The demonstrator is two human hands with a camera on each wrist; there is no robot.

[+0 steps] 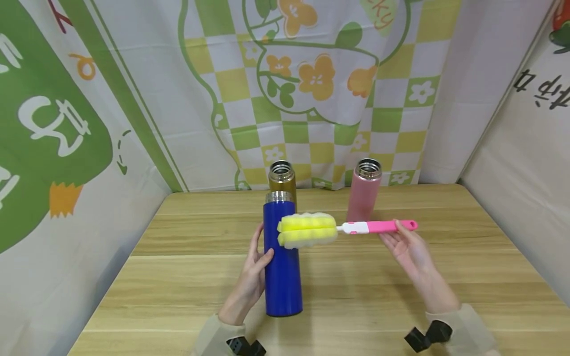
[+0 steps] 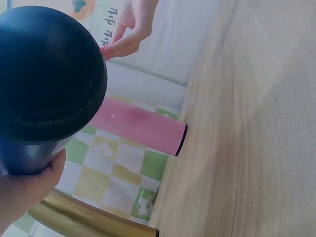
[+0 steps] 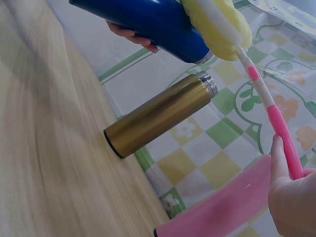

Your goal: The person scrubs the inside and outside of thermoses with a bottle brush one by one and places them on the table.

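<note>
My left hand grips a blue thermos bottle round its side and holds it raised off the table; its dark base faces the left wrist camera. Its steel neck is uncapped in the head view. In my right hand is a sponge bottle brush, pinched by its pink handle. The brush's yellow and white sponge head points left and, in the head view, overlaps the upper part of the blue bottle. Whether sponge and bottle touch, I cannot tell.
Behind the blue bottle a gold thermos bottle stands uncapped on the wooden table. A pink thermos bottle, also without a lid, stands farther right, behind the brush. Patterned cloth hangs along the table's back edge.
</note>
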